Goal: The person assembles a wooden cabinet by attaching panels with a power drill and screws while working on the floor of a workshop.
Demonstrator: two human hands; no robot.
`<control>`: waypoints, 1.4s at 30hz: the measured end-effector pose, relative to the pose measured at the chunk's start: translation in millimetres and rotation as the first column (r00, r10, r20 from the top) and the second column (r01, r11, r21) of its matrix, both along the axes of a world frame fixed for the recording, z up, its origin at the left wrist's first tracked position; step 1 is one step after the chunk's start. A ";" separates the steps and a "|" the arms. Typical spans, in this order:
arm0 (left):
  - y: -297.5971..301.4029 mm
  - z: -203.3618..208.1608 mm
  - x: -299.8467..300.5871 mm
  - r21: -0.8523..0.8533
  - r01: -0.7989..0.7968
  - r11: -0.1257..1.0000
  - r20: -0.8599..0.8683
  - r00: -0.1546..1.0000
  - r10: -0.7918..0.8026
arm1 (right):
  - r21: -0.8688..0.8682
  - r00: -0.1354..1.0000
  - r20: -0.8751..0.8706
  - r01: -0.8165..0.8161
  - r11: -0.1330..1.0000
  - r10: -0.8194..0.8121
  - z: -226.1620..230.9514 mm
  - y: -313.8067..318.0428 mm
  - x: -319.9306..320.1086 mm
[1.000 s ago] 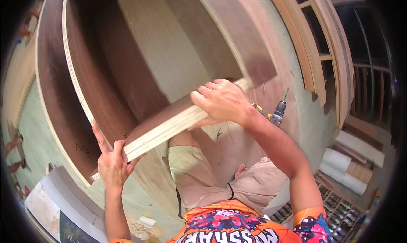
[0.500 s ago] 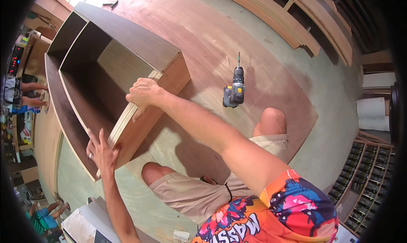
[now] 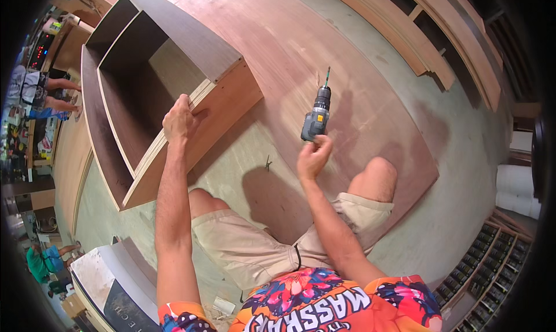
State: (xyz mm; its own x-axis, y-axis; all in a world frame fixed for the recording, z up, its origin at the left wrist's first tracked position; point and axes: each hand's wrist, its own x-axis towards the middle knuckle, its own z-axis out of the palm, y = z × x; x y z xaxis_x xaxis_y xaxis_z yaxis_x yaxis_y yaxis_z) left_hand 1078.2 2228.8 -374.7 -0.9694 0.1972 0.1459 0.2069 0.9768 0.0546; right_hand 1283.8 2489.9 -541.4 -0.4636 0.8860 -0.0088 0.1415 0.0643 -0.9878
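An open wooden cabinet with dark inner faces and inner dividers lies tilted on the left. My left hand is closed over the light plywood strip along its near edge, fingers on the inside. On the reddish plywood sheet to the right stands a grey and black cordless drill with a yellow patch, its bit pointing away from me. My right hand is at the drill's near end, its fingers curled against it. The fingertips are partly hidden.
Long wooden boards lie at the far right. Racks of small dark containers stand at the lower right. A white box-like object is at my lower left. People are at the far left edge. A small dark piece lies on the floor.
My right hand has left the cabinet edge and come over to the drill. My left hand has moved farther along the plywood strip, away from me. The view has turned slightly.
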 end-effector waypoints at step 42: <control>-75.1 379.2 532.5 -0.495 -0.628 0.601 0.845 -0.509 0.164 | -0.498 -0.160 0.860 -0.062 0.865 0.484 546.0 241.9 343.6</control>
